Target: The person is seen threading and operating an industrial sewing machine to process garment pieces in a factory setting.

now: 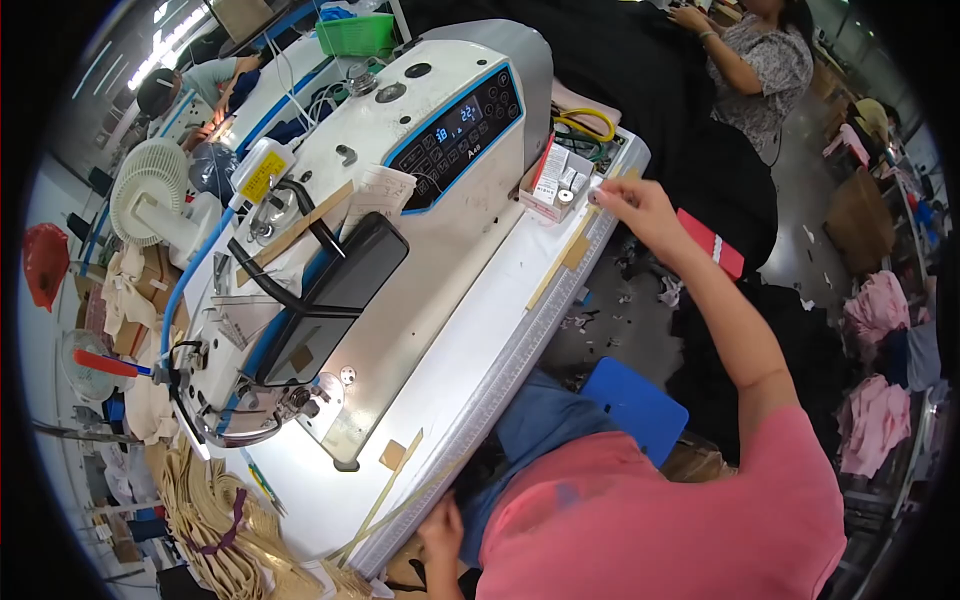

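My right hand (632, 205) reaches far across the white table (470, 350) to a small open cardboard box (556, 180) of small parts beside the sewing machine (430, 210). Its fingertips are pinched on a small round metal piece (597, 197) at the box's edge. My left hand (440, 532) sits low at the table's near edge, fingers curled, beside blue cloth (545, 420) on my lap. Whether it grips anything is hidden. A black phone (335, 295) leans on the machine's arm, above the lit needle area (300, 400).
Beige fabric pieces (215, 515) are piled left of the needle end. A white fan (150, 195) and a green basket (355, 35) stand behind the machine. A blue seat (635, 405) and a red object (712, 245) are right of the table. Other people (760, 60) work farther back.
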Motion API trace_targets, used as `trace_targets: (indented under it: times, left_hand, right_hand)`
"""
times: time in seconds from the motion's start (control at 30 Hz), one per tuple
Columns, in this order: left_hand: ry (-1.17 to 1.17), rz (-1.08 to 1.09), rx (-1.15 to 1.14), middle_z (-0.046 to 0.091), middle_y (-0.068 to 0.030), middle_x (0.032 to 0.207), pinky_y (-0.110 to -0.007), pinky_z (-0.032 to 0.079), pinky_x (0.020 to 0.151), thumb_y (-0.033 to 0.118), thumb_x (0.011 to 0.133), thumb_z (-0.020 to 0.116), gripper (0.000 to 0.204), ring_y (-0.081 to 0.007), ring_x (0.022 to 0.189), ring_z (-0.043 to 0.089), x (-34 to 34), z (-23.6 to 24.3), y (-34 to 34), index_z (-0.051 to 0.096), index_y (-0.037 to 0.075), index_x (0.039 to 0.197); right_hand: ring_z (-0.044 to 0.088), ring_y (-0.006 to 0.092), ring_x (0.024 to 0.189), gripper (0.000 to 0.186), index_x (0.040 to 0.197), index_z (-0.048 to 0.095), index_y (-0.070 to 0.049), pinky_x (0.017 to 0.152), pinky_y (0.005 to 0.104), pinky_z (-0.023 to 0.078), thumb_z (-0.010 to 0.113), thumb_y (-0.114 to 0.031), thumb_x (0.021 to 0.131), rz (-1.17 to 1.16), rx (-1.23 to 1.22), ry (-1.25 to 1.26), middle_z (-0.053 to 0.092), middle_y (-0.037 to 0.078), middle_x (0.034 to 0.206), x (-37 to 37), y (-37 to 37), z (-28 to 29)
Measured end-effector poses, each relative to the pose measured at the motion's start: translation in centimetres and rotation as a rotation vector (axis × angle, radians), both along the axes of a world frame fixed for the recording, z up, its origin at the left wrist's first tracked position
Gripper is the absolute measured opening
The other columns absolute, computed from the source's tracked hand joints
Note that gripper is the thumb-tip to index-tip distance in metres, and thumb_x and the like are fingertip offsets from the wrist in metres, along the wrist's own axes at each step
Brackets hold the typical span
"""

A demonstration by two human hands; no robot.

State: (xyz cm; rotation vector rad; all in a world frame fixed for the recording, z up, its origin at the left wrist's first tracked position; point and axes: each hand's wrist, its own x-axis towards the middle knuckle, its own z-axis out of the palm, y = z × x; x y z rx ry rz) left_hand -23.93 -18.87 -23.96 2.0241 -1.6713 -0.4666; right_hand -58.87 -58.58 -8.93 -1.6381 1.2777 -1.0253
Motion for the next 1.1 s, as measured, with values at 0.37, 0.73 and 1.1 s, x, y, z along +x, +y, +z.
trace_targets:
  times: [0.37, 0.73, 1.1]
  left_hand:
    - [-0.28, 0.536, 0.335, 0.052, -0.0188, 0.12, -0.035, 0.039, 0.093, 0.021, 0.087, 0.058, 0.036, -0.0318, 0.106, 0.054, 5.6, -3.9, 2.9, 0.053, 0.005, 0.12]
    - [-1.138, 0.8, 0.183, 0.054, -0.0116, 0.1, -0.034, 0.04, 0.076, 0.019, 0.091, 0.052, 0.016, -0.0262, 0.087, 0.053, 5.2, 9.1, 1.6, 0.056, 0.008, 0.103]
    - [-2.017, 1.067, 0.011, 0.055, -0.0044, 0.079, -0.033, 0.04, 0.059, 0.017, 0.095, 0.046, 0.017, -0.0207, 0.067, 0.052, 4.7, 21.4, 2.6, 0.059, 0.012, 0.086]
  right_hand:
    - [0.06, 0.0218, 0.067, 0.025, 0.084, 0.068, -0.005, 0.062, 0.0316, 0.046, 0.067, -0.029, 0.077, 0.198, -0.166, 0.682, 0.064, 0.011, 0.074, 4.0, -8.0, 0.5]
    - [0.064, 0.0219, 0.071, 0.016, 0.078, 0.07, -0.009, 0.062, 0.0332, 0.049, 0.067, -0.023, 0.072, 0.246, -0.162, 0.865, 0.066, 0.007, 0.072, 1.5, -7.7, 1.1]
    - [0.065, 0.024, 0.072, 0.023, 0.076, 0.072, -0.009, 0.065, 0.0338, 0.051, 0.073, -0.027, 0.062, 0.245, -0.059, 1.272, 0.068, 0.009, 0.075, 5.6, -8.4, 2.1]
